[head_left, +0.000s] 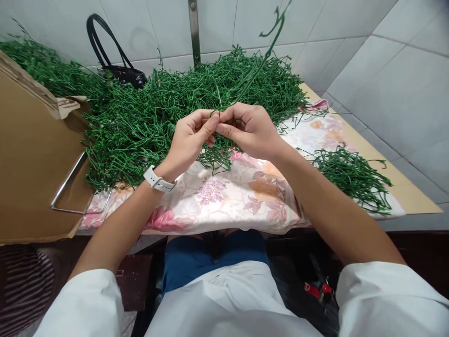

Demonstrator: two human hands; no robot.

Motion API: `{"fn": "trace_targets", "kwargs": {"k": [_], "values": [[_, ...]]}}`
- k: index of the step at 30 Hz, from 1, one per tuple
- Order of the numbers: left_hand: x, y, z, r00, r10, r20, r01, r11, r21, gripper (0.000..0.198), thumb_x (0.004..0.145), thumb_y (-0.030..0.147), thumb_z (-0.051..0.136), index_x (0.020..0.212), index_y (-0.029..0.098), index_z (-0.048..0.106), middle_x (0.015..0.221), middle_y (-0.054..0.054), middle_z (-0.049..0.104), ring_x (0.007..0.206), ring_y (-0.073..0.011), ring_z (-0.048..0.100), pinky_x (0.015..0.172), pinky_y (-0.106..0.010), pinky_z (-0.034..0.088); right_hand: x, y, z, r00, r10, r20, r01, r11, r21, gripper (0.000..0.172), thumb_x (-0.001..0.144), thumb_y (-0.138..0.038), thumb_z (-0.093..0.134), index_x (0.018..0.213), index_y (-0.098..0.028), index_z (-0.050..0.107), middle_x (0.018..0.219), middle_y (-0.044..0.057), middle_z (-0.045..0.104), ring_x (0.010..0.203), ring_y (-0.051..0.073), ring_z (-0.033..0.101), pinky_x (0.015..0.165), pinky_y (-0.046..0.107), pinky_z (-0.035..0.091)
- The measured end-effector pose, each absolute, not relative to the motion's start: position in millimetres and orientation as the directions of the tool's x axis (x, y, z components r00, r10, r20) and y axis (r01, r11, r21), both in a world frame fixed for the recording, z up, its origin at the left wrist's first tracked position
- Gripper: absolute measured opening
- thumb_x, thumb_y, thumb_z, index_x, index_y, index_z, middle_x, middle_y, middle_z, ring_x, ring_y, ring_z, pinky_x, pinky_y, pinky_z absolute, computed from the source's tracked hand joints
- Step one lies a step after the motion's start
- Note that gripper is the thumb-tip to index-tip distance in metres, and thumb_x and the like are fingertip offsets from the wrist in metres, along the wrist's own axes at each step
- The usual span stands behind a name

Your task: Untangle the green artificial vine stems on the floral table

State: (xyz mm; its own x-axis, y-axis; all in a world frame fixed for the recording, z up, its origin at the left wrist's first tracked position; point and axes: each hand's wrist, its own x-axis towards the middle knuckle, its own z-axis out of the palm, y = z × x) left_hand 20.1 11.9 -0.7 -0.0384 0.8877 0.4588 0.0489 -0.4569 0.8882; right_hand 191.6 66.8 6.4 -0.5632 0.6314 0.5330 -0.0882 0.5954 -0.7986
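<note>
Cloth (pixel 224 210) beneath stems (pixel 157 103), tiled walls (pixel 396 93).

We see smooth, faintly glossy stems (pixel 140 121), a soft printed cloth (pixel 217 210), and a matt cardboard box (pixel 31 159) with a rough, torn rim. We make out shiny bare metal in the wire frame (pixel 68 179) and duller metal in the wall strip (pixel 194 35), while the wall tiles (pixel 389 93) have a smooth, soft sheen. Our watch strap (pixel 154 179) looks like matt, rubbery plastic, our shirt (pixel 228 299) matt cloth.
</note>
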Motion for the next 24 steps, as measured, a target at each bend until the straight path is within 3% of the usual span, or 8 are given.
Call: {"fn": "trace_targets", "kwargs": {"k": [4,6,10,13,17,24], "values": [[15,18,-5,-0.006,0.814,0.58,0.128,-0.575,0.808,0.041,0.088,0.056,0.081,0.079,0.02,0.065,0.063,0.004,0.061,0.046,-0.0061,0.054,0.041,-0.019,0.044,193,76,0,-0.558,0.418,0.717,-0.017,0.858,-0.513,0.037,0.101,-0.048,0.067,0.078,-0.021,0.056,0.074,0.001,0.052,0.069,0.015,0.048,0.068,0.032,0.042],[15,20,-8,-0.019,0.768,0.64,0.159,-0.629,0.761,0.045,0.09,0.059,0.078,0.078,0.02,0.059,0.063,0.004,0.059,0.044,-0.0056,0.054,0.039,-0.018,0.041,192,78,-2,-0.567,0.372,0.735,-0.013,0.888,-0.46,0.038,0.105,-0.048,0.06,0.079,-0.02,0.054,0.073,0.001,0.051,0.068,0.014,0.046,0.066,0.031,0.039],[20,22,-14,-0.07,0.701,0.71,0.189,-0.689,0.7,0.045,0.098,0.062,0.067,0.083,0.022,0.052,0.067,0.005,0.057,0.044,-0.0047,0.054,0.037,-0.017,0.041,188,73,-1,-0.572,0.476,0.668,-0.093,0.771,-0.63,0.045,0.1,-0.062,0.065,0.082,-0.022,0.053,0.072,-0.001,0.048,0.065,0.012,0.042,0.061,0.029,0.037],[21,23,-16,-0.099,0.638,0.764,0.221,-0.734,0.642,0.045,0.1,0.064,0.062,0.086,0.023,0.049,0.07,0.005,0.055,0.048,-0.0051,0.056,0.04,-0.018,0.044,183,67,0,-0.596,0.586,0.549,-0.229,0.531,-0.816,0.052,0.091,-0.072,0.071,0.085,-0.023,0.055,0.075,-0.001,0.051,0.065,0.012,0.047,0.059,0.027,0.042],[16,25,-18,-0.075,0.603,0.794,0.262,-0.756,0.599,0.042,0.102,0.062,0.061,0.088,0.024,0.048,0.072,0.004,0.055,0.051,-0.0052,0.058,0.043,-0.018,0.046,179,63,0,-0.645,0.64,0.417,-0.303,0.286,-0.909,0.056,0.089,-0.078,0.068,0.088,-0.023,0.058,0.077,0.0,0.053,0.067,0.013,0.053,0.058,0.026,0.047],[17,22,-17,-0.097,0.581,0.808,0.318,-0.751,0.578,0.046,0.099,0.064,0.064,0.087,0.023,0.049,0.076,0.004,0.057,0.054,-0.0048,0.06,0.044,-0.018,0.044,183,56,7,-0.637,0.644,0.425,-0.252,0.347,-0.903,0.05,0.078,-0.061,0.09,0.082,-0.021,0.059,0.071,-0.002,0.055,0.064,0.01,0.048,0.056,0.025,0.04]]}}
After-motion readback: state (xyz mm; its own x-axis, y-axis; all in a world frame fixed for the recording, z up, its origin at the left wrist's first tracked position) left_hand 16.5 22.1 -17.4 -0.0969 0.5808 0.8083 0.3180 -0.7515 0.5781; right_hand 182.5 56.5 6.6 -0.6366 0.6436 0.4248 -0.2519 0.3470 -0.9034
